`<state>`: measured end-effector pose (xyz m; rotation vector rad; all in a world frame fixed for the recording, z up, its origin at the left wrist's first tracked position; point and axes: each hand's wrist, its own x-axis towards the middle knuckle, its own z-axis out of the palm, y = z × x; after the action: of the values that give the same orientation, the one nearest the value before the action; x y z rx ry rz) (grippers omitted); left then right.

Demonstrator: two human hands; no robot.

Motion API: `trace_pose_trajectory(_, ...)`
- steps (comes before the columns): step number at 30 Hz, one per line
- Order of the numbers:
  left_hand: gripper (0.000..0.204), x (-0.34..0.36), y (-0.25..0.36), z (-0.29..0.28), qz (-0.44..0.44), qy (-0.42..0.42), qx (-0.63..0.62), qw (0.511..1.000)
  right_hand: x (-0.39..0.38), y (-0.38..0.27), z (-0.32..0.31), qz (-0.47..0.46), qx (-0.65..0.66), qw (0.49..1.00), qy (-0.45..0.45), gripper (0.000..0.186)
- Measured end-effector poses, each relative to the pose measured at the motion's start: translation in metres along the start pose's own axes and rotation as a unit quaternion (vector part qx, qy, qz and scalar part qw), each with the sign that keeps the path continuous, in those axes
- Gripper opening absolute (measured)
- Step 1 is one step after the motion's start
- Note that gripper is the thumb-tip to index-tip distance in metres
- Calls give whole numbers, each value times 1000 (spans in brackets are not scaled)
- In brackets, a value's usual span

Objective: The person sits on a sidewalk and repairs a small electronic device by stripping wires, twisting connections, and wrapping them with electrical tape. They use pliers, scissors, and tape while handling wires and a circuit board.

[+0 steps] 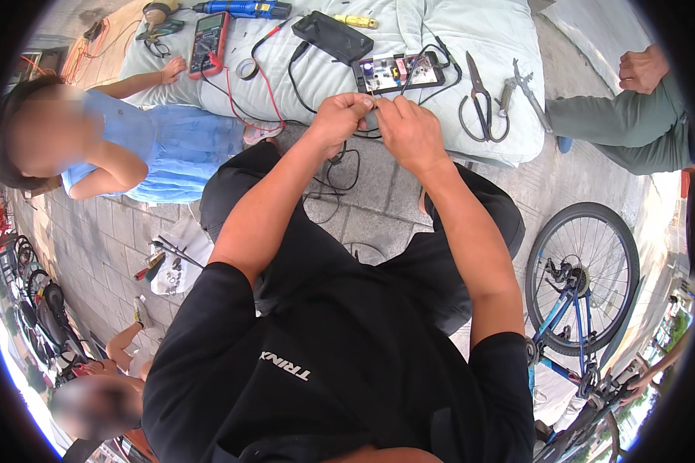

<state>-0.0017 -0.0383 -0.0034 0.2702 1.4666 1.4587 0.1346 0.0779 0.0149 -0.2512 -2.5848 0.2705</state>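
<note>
My left hand (pixel 340 121) and my right hand (pixel 411 133) meet at the near edge of a cloth-covered surface. Both are closed, their fingertips pinched together around something small and thin that I cannot make out. Just beyond them lies an open black case with a circuit board (pixel 391 71), its parts exposed and dark leads running off it. The black cover (pixel 332 36) rests behind it to the left. A black cable (pixel 294 77) runs down from the cover's side toward my hands.
Left on the cloth (pixel 471 27) are a red multimeter (pixel 209 45), a tape roll (pixel 247 69) and a blue tool (pixel 247 8); right are scissors (pixel 479 100) and an adjustable wrench (pixel 530 91). A child (pixel 154 147) stands left, a seated person's leg (pixel 618 119) right, and a bicycle (pixel 583 278) lower right.
</note>
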Motion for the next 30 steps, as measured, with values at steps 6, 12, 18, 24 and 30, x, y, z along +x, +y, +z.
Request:
trace_pose_trajectory(6, 19, 2, -4, -6, -2, 0, -17, 1000, 0, -2, 12, -17, -29, 999, 31, 7)
trace_pose_trajectory(12, 15, 10, -7, -13, 6, -32, -32, 999, -1, -7, 16, 33, 0, 998, 56, 11)
trace_pose_trajectory(18, 20, 12, -13, -16, 4, -81, -17, 997, -3, -6, 20, 175, 95, 980, -16, 28)
trace_pose_trajectory(24, 20, 17, -21, -19, 9, -56, -31, 998, 23, -21, 17, 575, 528, 621, -65, 27)
trace_pose_trajectory(30, 20, 15, -11, -16, -2, -57, -25, 998, 18, -31, 20, 527, 462, 713, 16, 18)
